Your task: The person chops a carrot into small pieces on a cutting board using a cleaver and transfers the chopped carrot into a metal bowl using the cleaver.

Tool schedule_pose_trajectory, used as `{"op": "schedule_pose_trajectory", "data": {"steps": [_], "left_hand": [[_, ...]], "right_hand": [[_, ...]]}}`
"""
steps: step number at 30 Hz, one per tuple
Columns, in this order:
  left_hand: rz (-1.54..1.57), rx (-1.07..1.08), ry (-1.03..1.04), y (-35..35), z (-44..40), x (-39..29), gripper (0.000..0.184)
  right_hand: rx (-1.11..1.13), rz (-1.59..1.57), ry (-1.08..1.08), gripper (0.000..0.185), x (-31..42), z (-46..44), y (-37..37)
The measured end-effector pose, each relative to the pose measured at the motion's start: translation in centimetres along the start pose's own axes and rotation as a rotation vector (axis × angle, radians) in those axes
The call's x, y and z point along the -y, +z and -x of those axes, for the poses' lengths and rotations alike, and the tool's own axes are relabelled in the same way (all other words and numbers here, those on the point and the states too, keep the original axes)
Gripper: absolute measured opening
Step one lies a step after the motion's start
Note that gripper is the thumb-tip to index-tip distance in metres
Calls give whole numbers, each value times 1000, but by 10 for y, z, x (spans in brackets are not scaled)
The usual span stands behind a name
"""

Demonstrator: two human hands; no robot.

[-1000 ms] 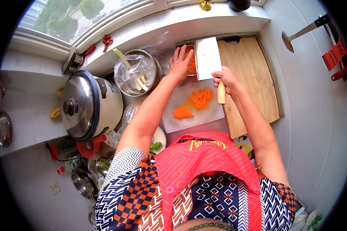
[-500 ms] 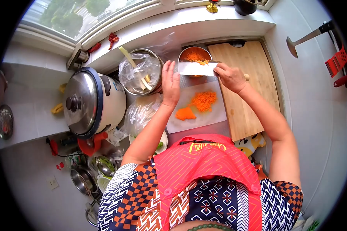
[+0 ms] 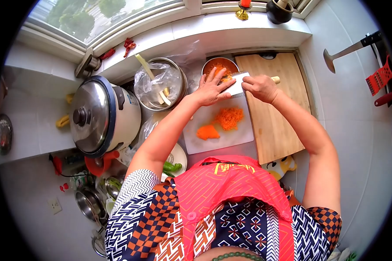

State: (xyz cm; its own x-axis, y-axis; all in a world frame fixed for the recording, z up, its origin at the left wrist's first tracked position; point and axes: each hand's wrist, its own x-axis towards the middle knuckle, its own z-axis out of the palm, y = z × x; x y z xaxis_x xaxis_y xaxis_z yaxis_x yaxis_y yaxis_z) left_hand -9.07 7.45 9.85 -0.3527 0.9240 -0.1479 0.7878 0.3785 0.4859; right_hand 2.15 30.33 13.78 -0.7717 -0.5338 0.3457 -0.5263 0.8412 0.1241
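My right hand (image 3: pixel 260 88) grips a cleaver (image 3: pixel 238 84) by its wooden handle, its blade lying at the near rim of a metal bowl (image 3: pixel 234 66). My left hand (image 3: pixel 212 90) is spread with fingers extended over the blade and the bowl's edge, hiding part of both. Finely chopped carrot (image 3: pixel 214 67) lies in the bowl. Below the hands, a white cutting board (image 3: pixel 194 145) bears a pile of chopped carrot (image 3: pixel 229 118) and an uncut carrot piece (image 3: pixel 207 132).
On the right lies a wooden board (image 3: pixel 276 130). To the left stand a large lidded cooker (image 3: pixel 126 111) and a pot (image 3: pixel 184 80) with a plastic bag and scraps. Green peppers (image 3: pixel 172 167) rest on a plate near the apron. A ladle (image 3: pixel 342 53) hangs on the right wall.
My left hand has moved right and onto the cleaver blade, fingers spreading over the bowl. The blade has shifted slightly nearer to me. The carrot on the board stays put.
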Motion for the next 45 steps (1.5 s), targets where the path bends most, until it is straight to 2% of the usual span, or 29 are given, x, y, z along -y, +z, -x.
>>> {"op": "schedule_pose_trajectory", "data": {"steps": [5,11,13,14,17,20,21,22,23,27,28,32,38,45], "left_hand": [[-1,22,-48,6,-16,15,63],[-2,-38,-46,6,-29,32,68],[88,-152,-50,10,-32,40,70],[118,-287,-39,13,-33,42,63],[351,-596,26,7,-29,37,51],[392,-703,-2,-2,-5,14,34],[405,-740,-9,-1,3,6,29],[423,-777,-27,7,11,0,22],[414,-705,-63,16,21,-4,23],[328,-438,-166,56,57,-14,28],[293,-334,-192,68,64,-14,35],[180,-235,-233,94,79,-26,50],[9,-94,-296,101,73,-45,49],[53,-50,-304,111,68,-55,53]], "right_hand": [[9,-3,-23,12,-3,1,0],[30,-22,7,11,-1,7,-12],[-10,-131,68,10,5,16,-18],[-33,-183,98,12,8,22,-21],[-130,-387,364,17,37,52,-29],[-17,-814,1010,12,84,99,-27],[1,-1132,1268,8,101,95,-45],[-49,-1288,1343,7,115,109,-43],[-103,-1445,1416,6,130,124,-37],[-241,-1604,1601,11,188,155,-33],[-265,-1664,1644,12,199,159,-35],[-374,-1749,1727,13,237,172,-32],[-480,-1787,1745,12,270,177,-19],[-555,-1817,1785,12,295,167,1]]}}
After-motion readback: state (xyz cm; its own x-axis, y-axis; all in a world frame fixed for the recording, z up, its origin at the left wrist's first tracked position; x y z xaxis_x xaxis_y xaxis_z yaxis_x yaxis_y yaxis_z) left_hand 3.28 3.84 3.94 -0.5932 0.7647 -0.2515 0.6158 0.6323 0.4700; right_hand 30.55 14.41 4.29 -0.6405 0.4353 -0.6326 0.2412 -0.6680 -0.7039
